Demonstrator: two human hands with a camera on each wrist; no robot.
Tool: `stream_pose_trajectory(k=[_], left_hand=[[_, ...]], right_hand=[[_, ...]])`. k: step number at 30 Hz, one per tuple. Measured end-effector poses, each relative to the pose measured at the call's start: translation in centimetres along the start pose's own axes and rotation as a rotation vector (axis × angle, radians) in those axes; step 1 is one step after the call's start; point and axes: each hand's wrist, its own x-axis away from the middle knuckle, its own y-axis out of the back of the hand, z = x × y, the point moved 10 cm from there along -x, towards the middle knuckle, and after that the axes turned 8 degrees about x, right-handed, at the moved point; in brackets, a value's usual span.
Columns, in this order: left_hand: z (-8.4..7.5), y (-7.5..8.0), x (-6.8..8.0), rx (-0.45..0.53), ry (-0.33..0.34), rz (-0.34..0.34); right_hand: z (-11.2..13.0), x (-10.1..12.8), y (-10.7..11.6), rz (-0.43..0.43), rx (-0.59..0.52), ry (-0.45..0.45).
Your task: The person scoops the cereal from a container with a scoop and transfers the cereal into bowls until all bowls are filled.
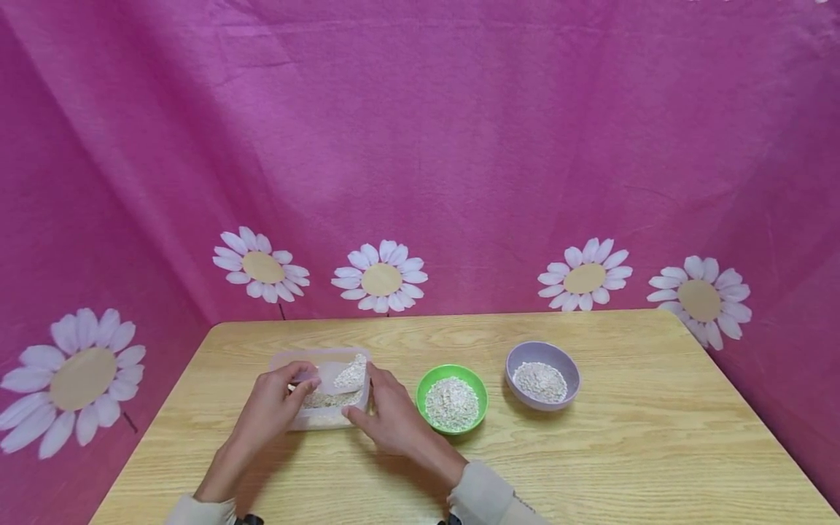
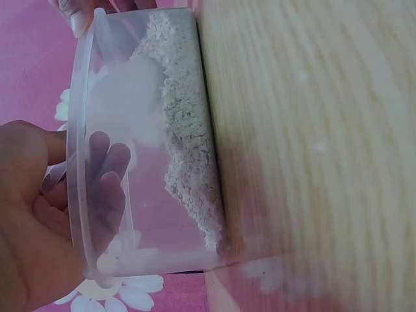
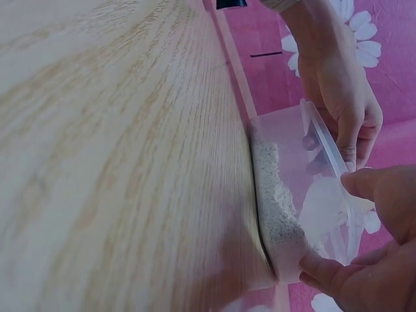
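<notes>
A clear plastic tub (image 1: 321, 421) of pale oat flakes (image 2: 188, 123) stands at the left of the table. My left hand (image 1: 270, 399) reaches over its near left rim and pinches the handle of a translucent scoop (image 1: 328, 377). Flakes lie on the scoop's right end, inside the tub. Through the tub wall in the left wrist view, the scoop (image 2: 127, 97) appears as a cloudy shape above the flakes. My right hand (image 1: 397, 417) grips the tub's right end, thumb at the near rim, fingers around the outer side (image 3: 325, 273).
A green bowl (image 1: 484, 401) heaped with flakes stands just right of my right hand. Farther right is a purple bowl (image 1: 572, 357), also with flakes. The wooden table (image 1: 630, 467) backs onto a pink cloth (image 1: 459, 182) with printed daisies.
</notes>
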Motion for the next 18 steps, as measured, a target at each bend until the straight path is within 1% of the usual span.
stream_pose_trajectory(k=[4,9,13,15,18], left_hand=[[0.2,0.2,0.0,-0.008,0.001,0.003],[0.1,1.0,0.2,-0.001,-0.008,-0.011],[0.0,2.1,0.6,0.041,-0.006,-0.051],[0.1,2.6,0.9,0.063,-0.007,-0.084],[0.5,3.4,1.5,0.107,0.023,-0.126]], right_hand=[[0.1,0.0,-0.1,0.008,-0.022,0.009],[0.1,0.3,0.2,0.021,-0.019,-0.009],[-0.1,0.7,1.2,0.027,-0.021,-0.024],[-0.2,1.0,1.7,0.03,-0.031,-0.037],[-0.3,1.5,2.7,0.024,-0.047,-0.036]])
